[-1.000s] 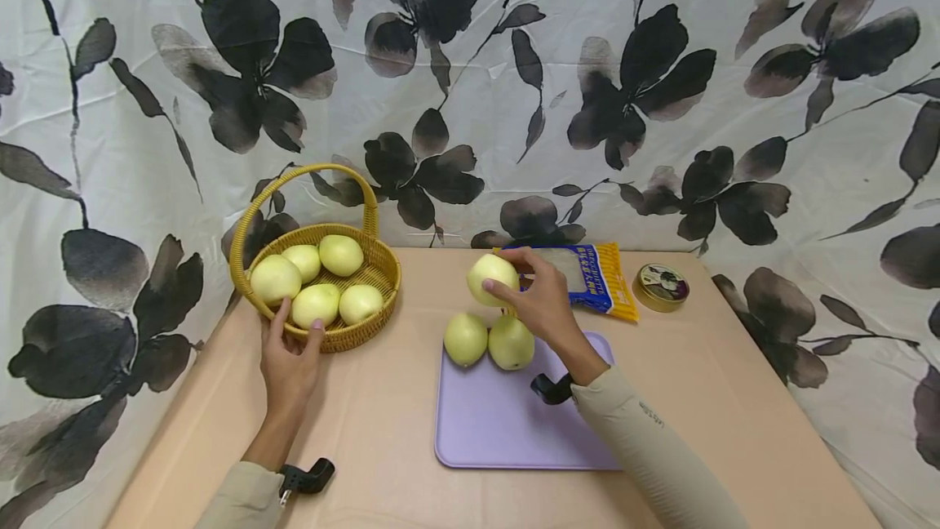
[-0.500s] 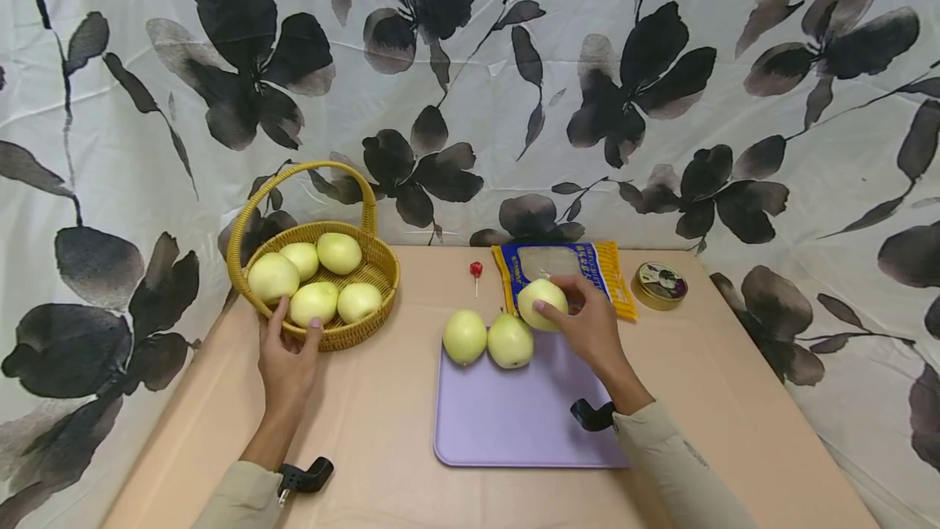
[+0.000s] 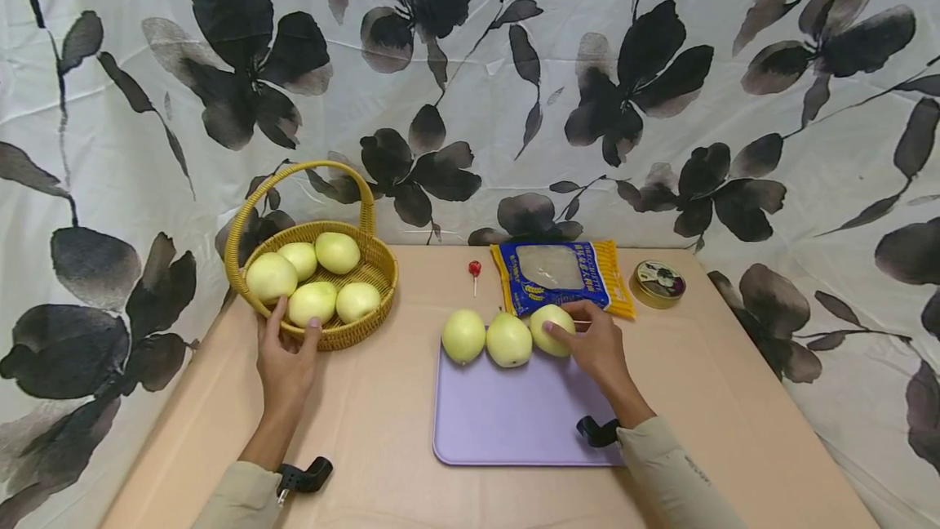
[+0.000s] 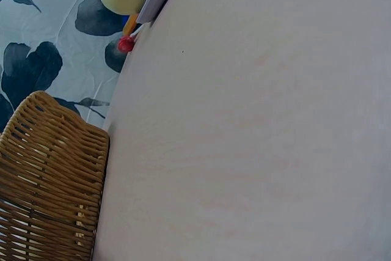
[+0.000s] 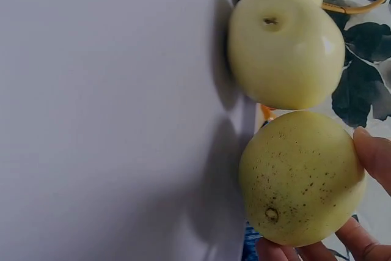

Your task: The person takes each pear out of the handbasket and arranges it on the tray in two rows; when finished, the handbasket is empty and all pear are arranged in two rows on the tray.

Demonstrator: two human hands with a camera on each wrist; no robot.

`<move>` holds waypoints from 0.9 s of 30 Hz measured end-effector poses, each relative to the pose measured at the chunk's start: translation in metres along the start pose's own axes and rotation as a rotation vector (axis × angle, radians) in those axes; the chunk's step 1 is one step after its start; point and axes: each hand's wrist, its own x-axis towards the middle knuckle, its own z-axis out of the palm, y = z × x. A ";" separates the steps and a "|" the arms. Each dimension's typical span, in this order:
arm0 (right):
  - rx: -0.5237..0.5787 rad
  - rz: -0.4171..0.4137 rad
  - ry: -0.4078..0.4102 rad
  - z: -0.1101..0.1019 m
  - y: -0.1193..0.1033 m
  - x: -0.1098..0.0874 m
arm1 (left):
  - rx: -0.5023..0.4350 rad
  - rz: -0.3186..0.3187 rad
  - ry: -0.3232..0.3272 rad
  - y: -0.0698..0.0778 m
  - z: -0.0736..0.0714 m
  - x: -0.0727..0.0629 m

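Observation:
My right hand (image 3: 596,343) grips a round, pale yellow-green pear (image 3: 552,330), thumb in front and fingers behind, low over the back right of the lilac tray (image 3: 507,439). Brown specks dot this pear (image 5: 302,178) in the right wrist view. To its left on the tray's back edge sit a middle pear (image 3: 510,340) and a left pear (image 3: 463,336), in one row. My left hand (image 3: 289,370) rests against the front of a yellow wicker basket (image 3: 360,339), thumb and index finger spread at the rim. Inside the basket are several pears (image 3: 312,304).
Behind the tray lies a blue and yellow food packet (image 3: 551,277). A round gold tin (image 3: 658,282) stands right of it. A red lollipop (image 3: 475,269) lies between basket and packet. Floral cloth (image 3: 514,104) hangs behind the table (image 3: 382,447).
My right hand has carried its pear right and down, beside the other two, uncovering the lollipop and packet. My left hand stays at the basket.

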 end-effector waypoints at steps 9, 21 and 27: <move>-0.016 -0.026 0.028 0.007 0.006 0.001 | -0.002 -0.005 -0.001 0.001 0.000 0.000; -0.023 -0.042 0.006 0.006 0.008 0.000 | -0.010 -0.003 0.000 0.000 0.000 0.000; -0.057 -0.103 0.020 -0.001 -0.006 0.002 | -0.009 -0.006 0.002 0.000 0.001 -0.001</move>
